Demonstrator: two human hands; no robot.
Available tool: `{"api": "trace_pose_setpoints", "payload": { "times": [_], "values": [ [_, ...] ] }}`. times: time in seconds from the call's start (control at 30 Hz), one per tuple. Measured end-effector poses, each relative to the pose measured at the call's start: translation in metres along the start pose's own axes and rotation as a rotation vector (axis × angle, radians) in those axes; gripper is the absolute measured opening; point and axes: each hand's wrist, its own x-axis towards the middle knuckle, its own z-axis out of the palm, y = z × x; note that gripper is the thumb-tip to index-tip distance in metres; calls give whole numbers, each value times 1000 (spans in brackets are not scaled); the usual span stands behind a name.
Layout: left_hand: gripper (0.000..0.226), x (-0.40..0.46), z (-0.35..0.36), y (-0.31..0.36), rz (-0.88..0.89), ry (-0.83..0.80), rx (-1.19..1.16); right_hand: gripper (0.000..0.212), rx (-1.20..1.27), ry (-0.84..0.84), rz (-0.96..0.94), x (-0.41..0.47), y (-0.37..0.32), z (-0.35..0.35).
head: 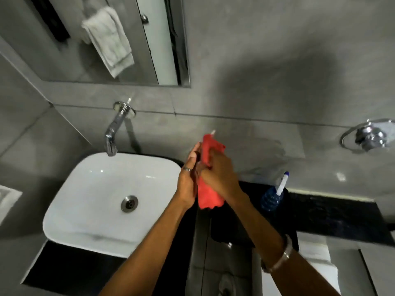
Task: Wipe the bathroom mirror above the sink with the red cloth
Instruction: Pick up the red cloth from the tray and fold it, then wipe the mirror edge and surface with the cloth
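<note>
- Red cloth [208,194] sat bunched between both hands, held up in front of the wall, just to the right of the sink [89,189] and well below the mirror [64,60].
- The right hand [220,174] was clenched around the cloth's middle; the left hand [189,178] pressed against it from the side with fingers mostly straight, steadying rather than gripping hard.
- The cloth looked soft, light and limp, drooping below the hands and poking out above them. It would likely crumple under any grip, so gathering it into a flat pad in one palm seemed the sensible hold for wiping.
- The mirror hung up and to the left, with a pale towel [109,41] showing in it, apparently as a reflection.
- A wall tap [115,127] jutted out between sink and mirror and could catch a low wiping stroke.
- On the dark bench [331,214] to the right stood a blue spray bottle [272,198], close to the right forearm and liable to be knocked.
- A chrome wall fitting [368,135] sat far right, well apart from the work.
</note>
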Motion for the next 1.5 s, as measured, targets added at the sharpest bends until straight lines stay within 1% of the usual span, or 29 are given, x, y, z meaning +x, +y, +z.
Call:
{"api": "trace_pose_setpoints", "payload": {
  "times": [0.03,0.07,0.1,0.13,0.17,0.2,0.23,0.27,0.3,0.33,0.37,0.43,0.47,0.5,0.53,0.57,0.63,0.7,0.77,0.8,0.83,0.9,0.93,1.0,1.07,1.17,1.27,1.37,1.5],
  "values": [
    [36,-6,7,14,7,-44,-160,21,-30,-64,-95,-3,-25,1],
    [36,-11,11,30,46,-81,-265,24,-60,-117,-177,-5,-49,0],
    [37,-17,16,46,54,-118,-354,32,-95,-163,-244,-5,-67,-1],
    [42,-27,22,66,100,-154,-407,38,-145,-219,-296,-1,-87,-8],
    [50,-30,24,79,191,-180,-471,40,-192,-269,-319,4,-101,-15],
    [61,-29,23,87,243,-191,-532,40,-213,-292,-345,8,-114,-26],
    [67,-34,29,105,255,-128,-533,43,-210,-252,-400,14,-131,-38],
    [67,-36,30,116,181,-44,-526,49,-198,-171,-458,20,-145,-51],
    [64,-36,32,134,151,75,-545,52,-205,-60,-514,30,-161,-66],
    [59,-38,38,153,223,161,-547,51,-222,31,-563,41,-177,-81],
    [53,-39,43,169,303,187,-544,47,-237,109,-608,55,-189,-95],
    [50,-35,58,219,430,232,-416,42,-273,241,-697,79,-221,-128],
    [55,-30,72,250,498,258,-349,43,-292,329,-747,91,-248,-147],
    [60,-25,81,268,624,293,-274,46,-325,410,-759,101,-261,-161],
    [61,-24,94,289,825,312,-233,51,-368,497,-766,109,-277,-176],
    [57,-21,109,313,1056,339,-140,55,-414,586,-779,117,-298,-192],
    [55,-6,135,348,1332,349,164,60,-538,777,-790,131,-330,-224],
    [59,13,164,384,1491,364,461,62,-654,888,-807,146,-357,-254],
    [71,28,199,420,1590,344,707,63,-722,966,-811,162,-381,-278],
    [79,38,208,428,1614,343,841,65,-757,964,-787,167,-380,-279],
    [82,47,219,436,1635,381,986,67,-791,967,-782,171,-381,-279],
    [79,69,227,439,1633,474,1205,70,-839,1004,-797,178,-373,-278],
    [76,81,228,440,1626,518,1260,71,-845,1015,-802,182,-370,-279],
    [75,95,226,438,1612,505,1264,71,-837,1028,-820,188,-370,-282],
    [72,100,219,438,1653,483,1295,71,-825,1054,-830,192,-370,-282],
    [65,104,204,444,1717,526,1406,71,-859,1072,-836,196,-367,-280],
    [66,102,206,457,1746,577,1532,72,-863,1085,-835,198,-368,-281],
    [67,98,221,475,1759,583,1570,72,-873,1090,-836,197,-368,-280],
    [67,87,262,524,1780,606,1510,72,-883,1095,-837,195,-368,-281]
  ]
}}
